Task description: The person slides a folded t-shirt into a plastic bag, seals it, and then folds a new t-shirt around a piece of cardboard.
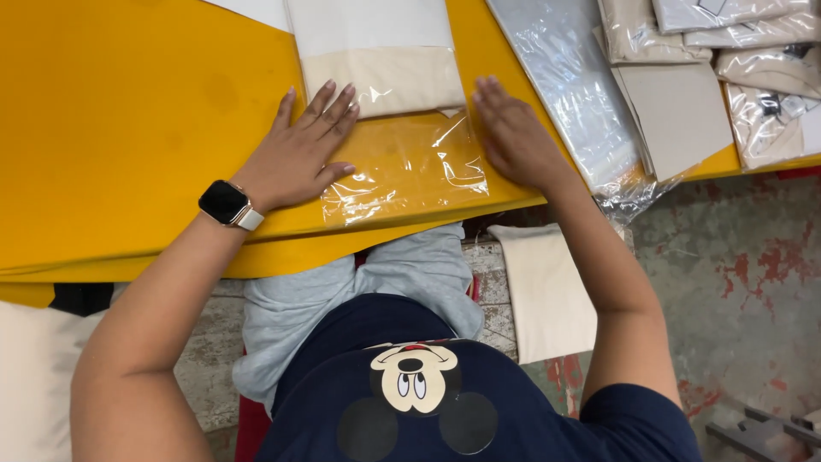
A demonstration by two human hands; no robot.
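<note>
Seen from the head camera, the left hand is lying flat with fingers spread, its fingertips resting on the lower edge of a folded cream cloth and its palm at the left edge of a clear plastic bag. The right hand is pressing flat too, fingers together, along the bag's right edge; neither hand is pinching anything. The cloth is sitting partly inside the bag at the near edge of a yellow table, with the bag's empty end reaching toward the person.

The cloth is looking soft, light and floppy, so it is likely to sag unless carried from underneath or by its folded edge. The bag is thin, glossy and slippery, and wrinkles easily; its side edges seem the safest places to take hold. Whether the bag's mouth is at the near or far end is hard to tell.

The table is smooth and flat. To the right, a stack of clear bags and a pile of packed cloths are lying well apart from the hands. Another cream piece is hanging below the table edge, above a worn concrete floor with flaking red paint.
</note>
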